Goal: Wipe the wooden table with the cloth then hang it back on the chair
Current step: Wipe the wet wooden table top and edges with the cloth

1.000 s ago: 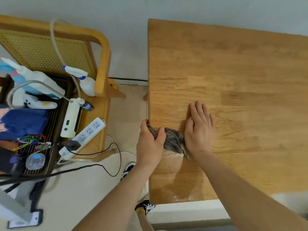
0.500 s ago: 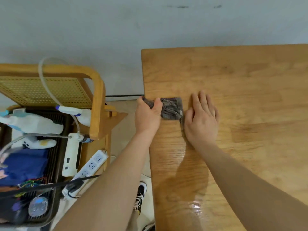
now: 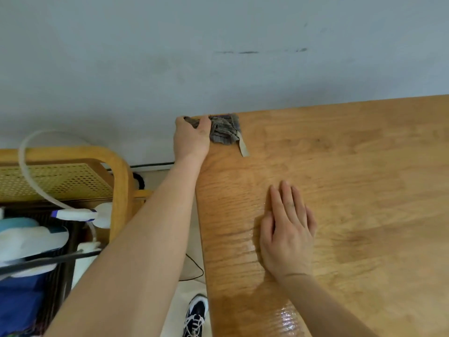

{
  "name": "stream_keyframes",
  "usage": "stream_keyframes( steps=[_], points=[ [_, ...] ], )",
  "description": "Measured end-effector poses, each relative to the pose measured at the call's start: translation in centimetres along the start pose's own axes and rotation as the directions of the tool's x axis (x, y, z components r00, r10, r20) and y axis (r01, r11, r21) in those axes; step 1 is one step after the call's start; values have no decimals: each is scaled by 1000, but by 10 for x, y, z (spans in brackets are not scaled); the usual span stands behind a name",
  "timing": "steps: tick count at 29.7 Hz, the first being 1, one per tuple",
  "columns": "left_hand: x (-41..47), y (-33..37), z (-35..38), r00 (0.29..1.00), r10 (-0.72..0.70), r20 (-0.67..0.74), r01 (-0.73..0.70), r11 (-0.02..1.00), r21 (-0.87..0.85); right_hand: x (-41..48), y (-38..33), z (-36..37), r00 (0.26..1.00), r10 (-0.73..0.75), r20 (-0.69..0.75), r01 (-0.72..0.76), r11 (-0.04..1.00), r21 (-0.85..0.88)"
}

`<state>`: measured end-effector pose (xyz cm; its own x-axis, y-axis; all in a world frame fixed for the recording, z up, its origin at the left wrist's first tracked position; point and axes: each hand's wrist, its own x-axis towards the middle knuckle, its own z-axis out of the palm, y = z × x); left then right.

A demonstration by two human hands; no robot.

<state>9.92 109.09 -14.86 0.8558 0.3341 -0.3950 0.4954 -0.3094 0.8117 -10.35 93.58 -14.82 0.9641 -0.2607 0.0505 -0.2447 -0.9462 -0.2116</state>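
My left hand [image 3: 190, 136] grips a crumpled grey cloth [image 3: 224, 130] at the far left corner of the wooden table [image 3: 352, 178], right against the wall. A pale tag hangs from the cloth onto the wood. My right hand [image 3: 288, 229] lies flat on the tabletop, fingers straight, well behind the cloth and apart from it. The wooden chair [image 3: 119, 176] with a cane back stands to the left of the table.
The chair seat holds a white spray bottle [image 3: 80, 214], a clear hose, white devices and a blue cloth. A grey wall [image 3: 218, 57] runs along the table's far edge. My shoe [image 3: 196, 314] is on the pale floor beside the table. A wet sheen marks the near tabletop.
My left hand has slid the cloth away from me along the table's left edge to the far corner. My right hand stayed flat and fell behind the cloth. The view tilted upward.
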Motion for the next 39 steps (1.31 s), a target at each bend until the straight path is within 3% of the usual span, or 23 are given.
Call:
stream_keyframes(
  steps=[4, 6, 8, 11, 14, 17, 19, 20, 21, 22, 23, 25, 26, 28, 30, 31, 32, 34, 35, 37, 39],
  points=[
    [13, 20, 3, 997, 62, -47, -51, 976, 210, 2, -1, 0, 1000, 2, -6, -2, 1000, -15],
    [7, 22, 3, 965, 239, -107, -187, 916, 355, 1, -1, 0, 1000, 3, -17, -3, 1000, -12],
    [-3, 22, 3, 887, 452, -91, -371, 816, 442, -1, 0, 0, 1000, -3, -18, 3, 1000, -6],
    [-24, 30, 4, 806, 591, 40, -544, 712, 444, 0, 0, 0, 1000, -8, -16, 8, 1000, -5],
    [-63, 36, 4, 778, 625, 73, -604, 710, 362, 1, -1, -1, 999, 9, -34, -8, 1000, 24],
    [-104, 34, 6, 804, 584, 113, -592, 803, 65, -1, 0, -3, 999, 4, -53, -1, 998, 67],
    [-119, 26, 11, 911, 381, 159, -322, 896, -305, -2, 0, -4, 997, 25, -69, -16, 991, 134],
    [-126, 22, 15, 946, 260, 193, -150, 880, -450, -2, 0, -5, 996, 46, -72, -31, 982, 186],
    [-131, 15, 20, 959, 185, 215, -65, 881, -469, -2, 0, -6, 995, 65, -76, -45, 970, 241],
    [-137, 11, 20, 959, 180, 218, -93, 930, -356, -2, 1, -7, 994, 77, -82, -50, 955, 291],
    [-143, 4, 20, 953, 237, 190, -206, 964, -170, -3, 1, -7, 992, 84, -97, -46, 939, 341],
    [-151, -11, 17, 932, 363, 17, -362, 921, 145, -4, 3, -8, 982, 90, -164, -9, 899, 439],
    [-155, -17, 15, 921, 382, -76, -365, 915, 174, -4, 4, -9, 974, 106, -201, 10, 865, 502],
    [-166, -32, 11, 914, 333, -234, -326, 943, 69, -5, 8, -15, 953, 212, -218, -20, 759, 651],
    [-173, -47, 12, 906, 326, -269, -326, 944, 45, 0, 6, -29, 948, 300, -103, -126, 653, 747],
    [-176, -51, 13, 901, 346, -263, -339, 938, 73, 5, 3, -33, 964, 263, -36, -149, 649, 746],
    [-176, -55, 15, 892, 365, -268, -350, 931, 105, 12, -1, -37, 987, 160, 15, -126, 709, 693],
    [-173, -56, 18, 879, 372, -300, -341, 928, 152, 30, -11, -37, 986, -101, 133, 25, 877, 479],
    [-171, -55, 19, 876, 367, -312, -335, 930, 153, 41, -15, -37, 967, -171, 186, 83, 910, 407],
    [-170, -51, 21, 881, 350, -318, -313, 936, 163, 68, -16, -47, 956, -231, 181, 150, 915, 375],
    [-172, -46, 24, 870, 422, -255, -345, 890, 298, 94, -9, -71, 930, -348, 117, 287, 888, 359]
  ],
)
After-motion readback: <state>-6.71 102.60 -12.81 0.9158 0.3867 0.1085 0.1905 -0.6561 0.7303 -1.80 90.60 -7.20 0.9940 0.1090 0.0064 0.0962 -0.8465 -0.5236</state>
